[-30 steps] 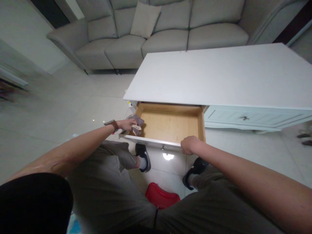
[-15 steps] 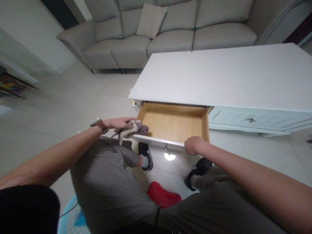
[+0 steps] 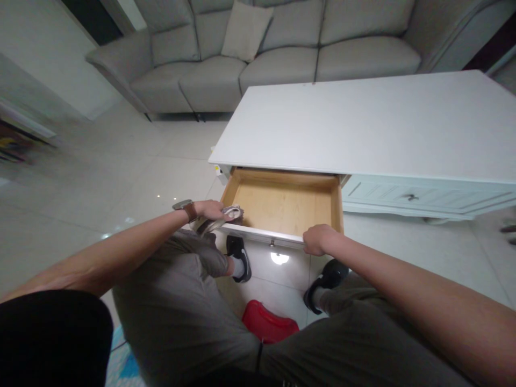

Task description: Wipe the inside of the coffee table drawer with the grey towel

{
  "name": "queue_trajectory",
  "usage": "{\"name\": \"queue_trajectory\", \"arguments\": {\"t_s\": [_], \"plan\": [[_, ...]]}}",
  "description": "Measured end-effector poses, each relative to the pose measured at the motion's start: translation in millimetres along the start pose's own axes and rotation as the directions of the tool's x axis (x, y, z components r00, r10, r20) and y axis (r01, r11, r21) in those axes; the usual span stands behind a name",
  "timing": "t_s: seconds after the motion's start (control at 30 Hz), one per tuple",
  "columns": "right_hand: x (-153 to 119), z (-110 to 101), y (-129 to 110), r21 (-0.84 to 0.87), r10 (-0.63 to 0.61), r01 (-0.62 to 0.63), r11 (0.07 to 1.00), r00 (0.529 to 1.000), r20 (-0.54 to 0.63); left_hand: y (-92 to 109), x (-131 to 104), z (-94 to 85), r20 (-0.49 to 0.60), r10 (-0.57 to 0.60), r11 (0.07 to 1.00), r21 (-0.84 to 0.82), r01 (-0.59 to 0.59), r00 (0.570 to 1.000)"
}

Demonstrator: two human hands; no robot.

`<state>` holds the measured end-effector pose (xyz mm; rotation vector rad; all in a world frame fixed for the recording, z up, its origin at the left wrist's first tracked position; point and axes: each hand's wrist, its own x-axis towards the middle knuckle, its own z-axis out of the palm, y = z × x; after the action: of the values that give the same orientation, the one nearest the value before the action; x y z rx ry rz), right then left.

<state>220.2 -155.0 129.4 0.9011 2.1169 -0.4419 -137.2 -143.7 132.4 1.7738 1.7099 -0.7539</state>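
A wooden drawer with a white front is pulled out from a white coffee table. At its front left corner my left hand is closed on a crumpled, striped cloth. Part of the cloth lies inside the corner and part hangs outside over the front edge. My right hand grips the top edge of the drawer front near its right end, fingers curled over it. A small knob sits on the drawer front between my hands.
Behind the table stands a grey sofa with a cushion. A second, shut drawer is on the right. Between my feet on the tiled floor lies a red plastic object. Something blue is at lower left.
My left hand has moved slightly right and down with the cloth at the drawer's left corner, and the cloth has changed shape. My right hand keeps its hold on the drawer front.
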Motion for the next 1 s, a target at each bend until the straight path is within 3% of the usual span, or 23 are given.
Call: {"name": "queue_trajectory", "arguments": {"t_s": [0.17, 0.3, 0.4, 0.57, 0.63, 0.7, 0.77, 0.83, 0.9, 1.0], "plan": [[-0.8, 1.1, 1.5, -0.012, -0.01, 0.01, 1.0, 1.0, 0.0, 41.7, 11.8, -5.8, 0.039, 0.098, 0.994, 0.037, -0.1, 0.994], [-6.1, -3.4, -4.0, -0.007, -0.001, 0.001, 1.0, 1.0, 0.015, 104.3, 21.1, -5.5, 0.033, 0.256, 0.964, 0.063, -0.258, 0.966], [-19.2, -15.3, -4.1, 0.014, 0.044, -0.044, 0.999, 0.999, 0.018, 160.1, 28.5, -2.5, -0.011, 0.389, 0.919, 0.072, -0.387, 0.921], [-55.5, -43.3, 31.5, 0.061, 0.263, -0.261, 0.963, 0.964, -0.027, 251.4, 45.2, 6.7, -0.081, 0.579, 0.812, -0.036, -0.583, 0.811], [-67.1, -50.7, 51.9, 0.069, 0.354, -0.35, 0.934, 0.933, -0.067, 282.0, 52.0, 9.0, -0.094, 0.637, 0.763, -0.065, -0.643, 0.765], [-73.4, -54.2, 67.4, 0.079, 0.436, -0.429, 0.9, 0.888, -0.149, 305.0, 56.6, 9.8, -0.109, 0.652, 0.749, -0.066, -0.66, 0.751], [-73.7, -54.2, 75.0, 0.092, 0.473, -0.464, 0.881, 0.856, -0.21, 317.5, 58.1, 10.1, -0.125, 0.658, 0.744, -0.044, -0.667, 0.742], [-69.5, -52.1, 75.9, 0.093, 0.46, -0.451, 0.888, 0.862, -0.212, 318.5, 56.4, 10.7, -0.133, 0.665, 0.741, -0.011, -0.672, 0.735], [-63.0, -49.7, 74.0, 0.084, 0.424, -0.416, 0.906, 0.887, -0.181, 308.8, 52.3, 11.7, -0.142, 0.662, 0.744, 0.014, -0.668, 0.736], [-54.1, -47.2, 72.5, 0.071, 0.396, -0.389, 0.918, 0.905, -0.155, 277.5, 43.6, 13.0, -0.171, 0.622, 0.778, 0.026, -0.627, 0.764]]}}
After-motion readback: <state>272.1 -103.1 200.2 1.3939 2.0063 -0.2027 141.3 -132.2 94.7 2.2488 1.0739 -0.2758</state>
